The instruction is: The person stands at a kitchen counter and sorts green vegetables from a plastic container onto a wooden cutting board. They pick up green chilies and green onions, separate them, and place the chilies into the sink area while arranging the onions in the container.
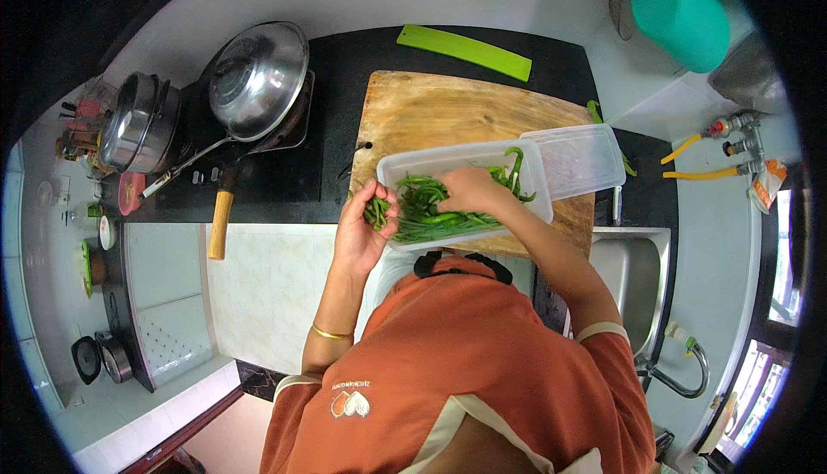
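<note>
My left hand (360, 232) is closed around a small bunch of thin green vegetables (376, 212), probably chili peppers, at the left end of a translucent plastic container (541, 180). Inside that box lie long green peppers (423, 193), with thin green stalks (420, 234) along the near side. My right hand (475, 190) reaches down among the peppers, fingertips partly hidden; whether it grips one is unclear. A curved green pepper (515, 163) leans near the box's right end. The box rests on a wooden cutting board (439, 109), beside a clear plastic lid (581, 157).
Behind the board lies a bright green plastic strip (465, 51). A lidded wok (258, 80) sits on the stove at left, its wooden handle (221, 225) jutting past the counter edge. Stacked pots (139, 125) stand farther left. At right are a knife (617, 205) and a steel sink (630, 280).
</note>
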Tool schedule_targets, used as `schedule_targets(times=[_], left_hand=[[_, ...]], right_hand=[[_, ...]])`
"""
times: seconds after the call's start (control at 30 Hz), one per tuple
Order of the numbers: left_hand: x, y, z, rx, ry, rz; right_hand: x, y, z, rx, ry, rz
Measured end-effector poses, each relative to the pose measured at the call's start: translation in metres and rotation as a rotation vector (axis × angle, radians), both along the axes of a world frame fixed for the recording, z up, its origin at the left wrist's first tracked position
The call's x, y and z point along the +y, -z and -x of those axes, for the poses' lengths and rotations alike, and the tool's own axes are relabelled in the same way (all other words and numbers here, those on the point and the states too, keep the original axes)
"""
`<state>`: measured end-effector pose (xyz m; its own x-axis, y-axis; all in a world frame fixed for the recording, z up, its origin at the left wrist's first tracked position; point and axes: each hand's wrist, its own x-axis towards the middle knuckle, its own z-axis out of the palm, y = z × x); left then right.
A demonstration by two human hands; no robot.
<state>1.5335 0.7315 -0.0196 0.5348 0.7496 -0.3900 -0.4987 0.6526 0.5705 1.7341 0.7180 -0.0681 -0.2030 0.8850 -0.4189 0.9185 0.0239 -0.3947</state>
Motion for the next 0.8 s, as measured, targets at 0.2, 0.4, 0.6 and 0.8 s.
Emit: schedule_targets(times=[0.2, 0.4, 0.6, 0.8], left_hand=[[0.003, 0.0, -0.001, 0.021, 0.014, -0.029], [0.004, 0.003, -0.018, 0.039, 0.061, -0.006], [0.007, -0.001, -0.02, 0.057, 0.04, -0.036], [0.01, 0.005, -0.02, 0.13, 0.09, -0.074]], right_hand=[[-0.002, 0.004, -0.048, 0.709, 0.3, -0.1], [-0.008, 0.013, -0.015, 0.322, 0.129, -0.132], [-0.007, 0.019, -0.014, 0.166, 0.011, -0.185], [-0.018, -0.033, -0.058, 0.893, 0.538, -0.064]])
